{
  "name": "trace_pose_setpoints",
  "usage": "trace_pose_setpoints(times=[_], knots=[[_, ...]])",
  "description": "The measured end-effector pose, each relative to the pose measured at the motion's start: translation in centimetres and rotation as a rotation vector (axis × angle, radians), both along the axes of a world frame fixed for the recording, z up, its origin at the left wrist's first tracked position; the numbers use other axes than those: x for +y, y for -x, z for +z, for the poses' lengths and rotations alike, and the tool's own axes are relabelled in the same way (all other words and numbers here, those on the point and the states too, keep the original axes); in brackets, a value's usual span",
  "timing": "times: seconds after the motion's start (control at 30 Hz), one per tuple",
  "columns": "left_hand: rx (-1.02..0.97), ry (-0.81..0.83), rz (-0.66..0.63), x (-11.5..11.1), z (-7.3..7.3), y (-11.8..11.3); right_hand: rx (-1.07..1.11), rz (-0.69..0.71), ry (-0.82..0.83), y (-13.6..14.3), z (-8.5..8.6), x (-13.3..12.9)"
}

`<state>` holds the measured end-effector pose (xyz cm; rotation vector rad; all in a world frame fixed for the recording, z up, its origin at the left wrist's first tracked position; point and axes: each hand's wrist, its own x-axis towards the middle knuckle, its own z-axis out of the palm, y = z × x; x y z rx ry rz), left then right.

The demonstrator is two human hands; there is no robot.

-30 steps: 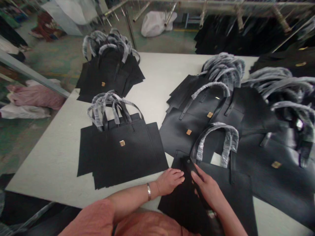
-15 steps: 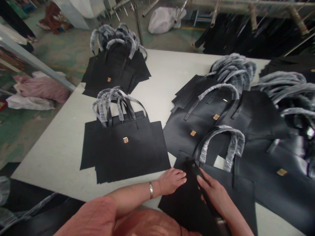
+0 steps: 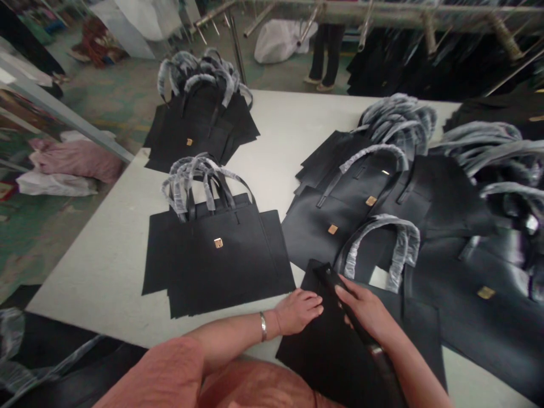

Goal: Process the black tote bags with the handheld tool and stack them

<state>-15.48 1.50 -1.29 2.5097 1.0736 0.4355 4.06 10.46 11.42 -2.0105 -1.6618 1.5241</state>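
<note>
A black leather bag [image 3: 335, 345] with a plastic-wrapped handle [image 3: 382, 243] lies at the near edge of the white table [image 3: 280, 130]. My left hand [image 3: 300, 310] lies flat on the bag's left edge, fingers together, a silver bracelet on the wrist. My right hand [image 3: 365, 311] is closed around a black strap [image 3: 340, 294] that runs diagonally across the bag toward me. To the left lies a neat stack of flat black bags [image 3: 216, 255] with a gold clasp on top.
Another stack of black bags [image 3: 199, 127] sits at the far left corner. A spread pile of bags [image 3: 365, 187] with wrapped handles covers the right side. Metal rails and hanging dark goods stand behind. A person's legs [image 3: 325, 51] are beyond the table. Pink bundles lie on the floor at left.
The view shifted slightly. My right hand has drawn the black strap a little up and left over the bag. My left hand has stayed on the bag's edge.
</note>
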Motion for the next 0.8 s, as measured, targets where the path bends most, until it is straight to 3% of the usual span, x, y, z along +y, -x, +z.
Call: trace_pose_setpoints(times=[0.17,0.27,0.43,0.63,0.8], knots=[[-0.027,0.032,0.010,-0.3,-0.1,-0.2,-0.007,-0.249,-0.074,-0.9,0.8,-0.3],[-0.116,0.066,0.019,0.5,0.0,0.1,0.038,-0.268,-0.031,-2.6,1.0,-2.0],[-0.144,0.110,0.243,6.4,1.1,2.3,0.089,-0.173,0.110,-1.9,0.8,-4.9],[0.012,0.172,-0.106,14.3,1.4,4.6,0.135,-0.102,0.179,1.3,0.4,-4.9],[-0.008,0.216,-0.241,16.4,1.2,4.3,0.132,-0.066,0.183,2.3,-0.2,-3.9]])
